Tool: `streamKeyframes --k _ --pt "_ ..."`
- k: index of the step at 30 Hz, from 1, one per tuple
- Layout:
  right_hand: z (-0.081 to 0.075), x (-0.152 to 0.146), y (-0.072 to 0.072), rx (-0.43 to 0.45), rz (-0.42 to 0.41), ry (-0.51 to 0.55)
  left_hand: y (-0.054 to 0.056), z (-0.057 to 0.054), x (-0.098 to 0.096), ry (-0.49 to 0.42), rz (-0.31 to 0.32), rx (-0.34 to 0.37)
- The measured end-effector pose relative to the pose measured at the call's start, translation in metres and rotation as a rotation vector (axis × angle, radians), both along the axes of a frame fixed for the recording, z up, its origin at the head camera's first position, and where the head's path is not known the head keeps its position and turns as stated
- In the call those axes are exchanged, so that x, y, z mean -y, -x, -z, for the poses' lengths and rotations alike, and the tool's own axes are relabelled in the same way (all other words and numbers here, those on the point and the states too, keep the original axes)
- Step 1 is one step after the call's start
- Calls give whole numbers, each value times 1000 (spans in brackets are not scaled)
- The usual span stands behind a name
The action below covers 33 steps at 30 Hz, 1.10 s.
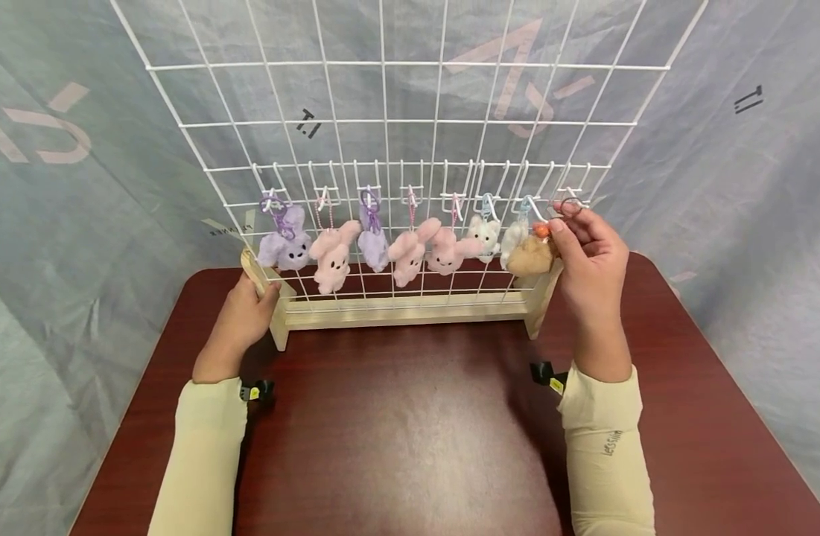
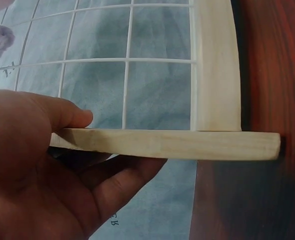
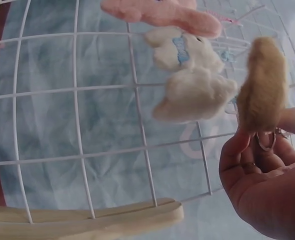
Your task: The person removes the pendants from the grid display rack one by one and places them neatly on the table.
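My left hand grips the wooden side post of a display rack, thumb on one face and fingers on the other. My right hand pinches a brown plush keychain near its metal ring, beside the rightmost hook. An orange piece sits on top of the brown plush. In the right wrist view the brown plush stands up from the fingers, next to a white plush. Whether the ring touches the hook, I cannot tell.
Several plush keychains hang in a row on the white wire grid: purple, pink and white. A wooden crossbar joins the rack's feet on the dark red table. Grey fabric hangs behind.
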State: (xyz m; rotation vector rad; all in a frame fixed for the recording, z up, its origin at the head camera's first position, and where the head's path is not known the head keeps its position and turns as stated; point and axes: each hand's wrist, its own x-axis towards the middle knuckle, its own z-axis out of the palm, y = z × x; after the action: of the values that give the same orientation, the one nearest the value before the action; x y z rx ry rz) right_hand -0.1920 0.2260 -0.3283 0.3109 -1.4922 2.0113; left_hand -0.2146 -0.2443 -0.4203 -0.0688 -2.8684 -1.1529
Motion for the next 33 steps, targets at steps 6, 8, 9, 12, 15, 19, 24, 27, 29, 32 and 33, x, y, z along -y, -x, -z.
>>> streamKeyframes --k 6,8,9,12,15,19,24,27,29,32,33 --pt "-6 -4 -5 -31 -9 -11 1 -1 0 -7 5 3" --pt "-7 -5 -7 -47 -14 -23 2 -1 -1 -7 3 -2" --pt "-8 -6 -8 -51 -15 -30 2 -1 -1 -8 2 -3" --pt "-9 -8 -11 -60 -11 -46 3 0 -2 -9 3 -5" --pt "-10 -9 -14 -55 -5 -83 3 0 -2 -7 0 -6" --pt "-11 -8 -16 -51 -33 -101 1 0 1 1 -10 -9" --pt "-12 -6 -20 -4 -124 -73 0 1 3 1 -6 -7" --pt "-12 -6 -22 46 -206 -73 0 2 2 3 -4 -3" --pt "-11 -8 -23 73 -270 -85 0 3 1 5 -7 -1" --pt "-10 -11 -24 119 -324 -139 0 1 0 5 -7 3" --pt "-11 -11 -25 138 -338 -151 1 1 0 6 -6 1"
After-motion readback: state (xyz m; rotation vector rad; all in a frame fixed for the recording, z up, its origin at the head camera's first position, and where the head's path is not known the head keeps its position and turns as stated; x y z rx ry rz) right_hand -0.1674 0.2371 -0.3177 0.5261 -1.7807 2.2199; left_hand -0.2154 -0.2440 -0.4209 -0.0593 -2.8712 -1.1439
